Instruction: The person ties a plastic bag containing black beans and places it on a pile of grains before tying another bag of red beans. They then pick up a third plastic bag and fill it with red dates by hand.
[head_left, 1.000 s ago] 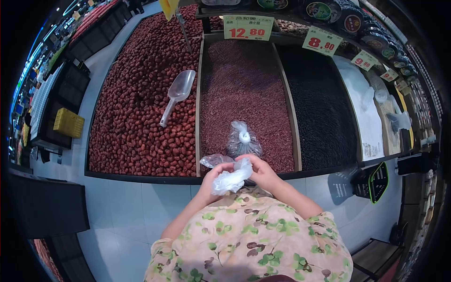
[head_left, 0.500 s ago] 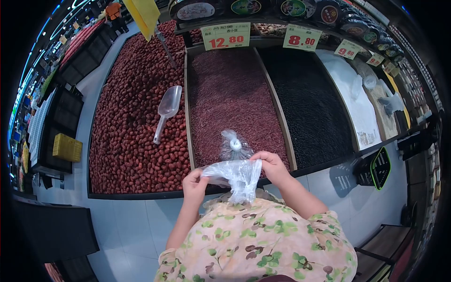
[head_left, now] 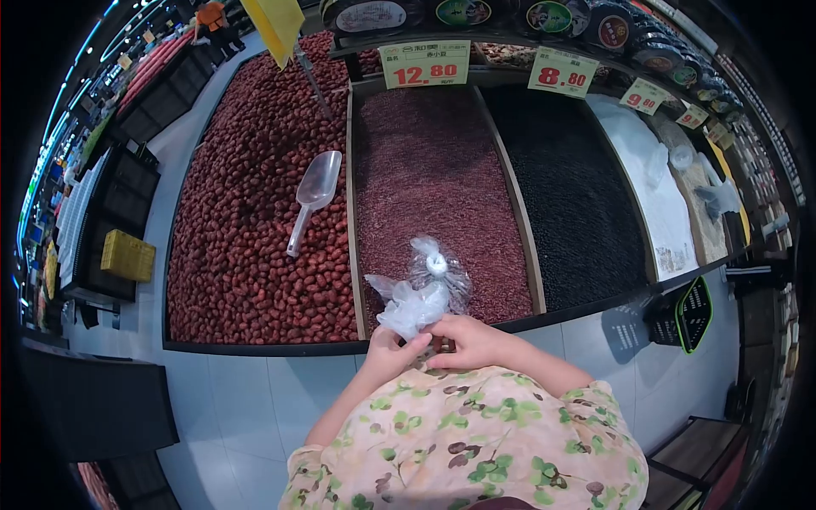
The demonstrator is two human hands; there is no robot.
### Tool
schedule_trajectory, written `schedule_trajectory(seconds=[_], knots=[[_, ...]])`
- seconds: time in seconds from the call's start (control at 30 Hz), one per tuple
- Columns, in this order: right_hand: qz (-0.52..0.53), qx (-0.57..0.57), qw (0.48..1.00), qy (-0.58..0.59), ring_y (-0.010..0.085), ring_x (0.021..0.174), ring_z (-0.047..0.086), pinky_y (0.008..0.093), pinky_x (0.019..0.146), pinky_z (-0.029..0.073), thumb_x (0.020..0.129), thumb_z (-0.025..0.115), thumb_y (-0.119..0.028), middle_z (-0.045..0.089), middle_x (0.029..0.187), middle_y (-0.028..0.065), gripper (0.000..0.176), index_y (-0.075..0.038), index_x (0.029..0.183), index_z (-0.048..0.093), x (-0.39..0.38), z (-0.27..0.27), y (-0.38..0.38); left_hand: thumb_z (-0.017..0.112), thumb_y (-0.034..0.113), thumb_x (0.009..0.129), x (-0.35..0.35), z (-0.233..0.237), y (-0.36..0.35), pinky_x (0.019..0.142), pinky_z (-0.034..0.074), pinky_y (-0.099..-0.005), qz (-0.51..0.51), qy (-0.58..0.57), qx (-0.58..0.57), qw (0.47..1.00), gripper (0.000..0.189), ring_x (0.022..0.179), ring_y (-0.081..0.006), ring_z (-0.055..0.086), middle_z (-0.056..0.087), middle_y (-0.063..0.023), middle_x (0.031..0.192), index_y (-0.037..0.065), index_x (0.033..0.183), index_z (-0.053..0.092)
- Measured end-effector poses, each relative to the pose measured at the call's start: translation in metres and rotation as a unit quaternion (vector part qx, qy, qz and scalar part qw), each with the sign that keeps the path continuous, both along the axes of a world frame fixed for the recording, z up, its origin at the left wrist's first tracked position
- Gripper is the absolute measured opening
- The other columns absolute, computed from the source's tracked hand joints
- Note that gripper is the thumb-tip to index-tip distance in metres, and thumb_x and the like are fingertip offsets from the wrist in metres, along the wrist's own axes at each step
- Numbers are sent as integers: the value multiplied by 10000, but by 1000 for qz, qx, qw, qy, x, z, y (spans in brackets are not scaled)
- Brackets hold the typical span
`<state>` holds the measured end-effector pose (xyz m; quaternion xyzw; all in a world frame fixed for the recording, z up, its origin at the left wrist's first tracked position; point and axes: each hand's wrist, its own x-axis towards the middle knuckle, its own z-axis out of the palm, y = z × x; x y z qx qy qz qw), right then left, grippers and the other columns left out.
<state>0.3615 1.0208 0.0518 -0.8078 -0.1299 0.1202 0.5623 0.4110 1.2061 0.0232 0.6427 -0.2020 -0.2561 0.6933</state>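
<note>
A thin clear plastic bag (head_left: 413, 308) is bunched up above my two hands, which meet at the front edge of the bins. My left hand (head_left: 393, 354) is closed around the bag's lower part from the left. From the right, my right hand (head_left: 469, 342) pinches the gathered plastic, its fingers curled close to the left thumb. Just beyond the bag, a clear plastic bundle with a round white end (head_left: 437, 264) lies on the small red beans (head_left: 429, 183). My fingers partly hide the bag's lower end.
Red dates (head_left: 255, 204) fill the left bin, with a clear scoop (head_left: 316, 189) on top. Black beans (head_left: 574, 204) lie to the right, beyond a wooden divider (head_left: 515, 204). A black basket with a green rim (head_left: 695, 316) stands on the floor. Price signs (head_left: 424, 65) hang at the back.
My hands have come together from holding the bag stretched wide between them. The bag is now bunched and stands up above the fingers. The view has shifted slightly.
</note>
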Motion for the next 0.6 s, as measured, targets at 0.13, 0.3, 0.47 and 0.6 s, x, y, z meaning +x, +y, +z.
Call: schedule_trajectory(seconds=[0.13,0.3,0.47,0.6], knots=[[-13,38,999,-5,203,694,584,315,622,455,794,631,-311,612,828,111,310,-10,868,651,6,-31,-4,659,64,766,0,-1,5,826,424,-283,104,161,-64,979,359,948,-139,536,570,-58,1023,5,1089,512],[-123,15,989,79,209,616,552,315,596,430,799,612,-314,582,695,103,318,2,765,636,10,-36,-5,664,129,772,1,10,15,767,411,-227,-54,65,-28,996,355,874,-83,512,533,-15,954,14,1047,470],[-104,-31,994,-10,232,668,558,332,603,436,793,617,-280,559,702,116,280,0,774,618,7,-20,8,634,362,794,7,3,25,761,417,-228,-144,218,-204,944,434,915,-87,501,489,-27,1012,32,1021,466],[-73,-20,993,-91,248,686,540,338,618,437,796,614,-194,548,708,118,205,10,781,603,4,-12,20,594,126,834,12,-7,34,756,439,-231,-73,281,-137,947,196,844,-96,533,536,-38,932,38,962,474]])
